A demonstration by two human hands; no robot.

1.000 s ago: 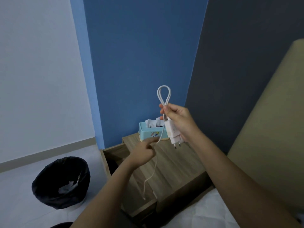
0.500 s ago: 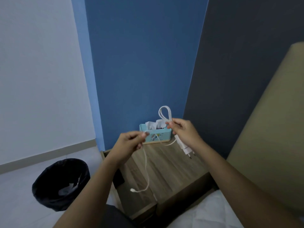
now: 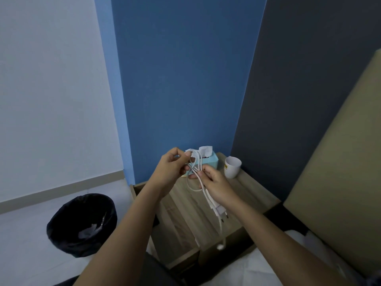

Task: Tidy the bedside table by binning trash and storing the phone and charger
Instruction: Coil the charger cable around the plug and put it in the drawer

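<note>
Both hands hold a white charger above the wooden bedside table (image 3: 243,195). My right hand (image 3: 214,185) grips the folded cable loops, and the charger plug (image 3: 217,209) sticks out below its palm. My left hand (image 3: 172,166) pinches the top of the charger cable (image 3: 196,162) loops. The cable's free end (image 3: 220,247) dangles down over the table's front. The drawer (image 3: 165,234) below the tabletop stands open to the left. No phone shows in the view.
A black-lined bin (image 3: 81,223) with white scraps inside stands on the floor at left. A teal tissue box (image 3: 208,161) and a white cup (image 3: 232,167) sit at the table's back by the blue wall. A tan headboard (image 3: 340,172) rises at right, white bedding (image 3: 257,269) below.
My left hand has come up and right to meet my right hand, folding more cable into the loops. Both hands have dropped lower; the hanging end is shorter and now on the right.
</note>
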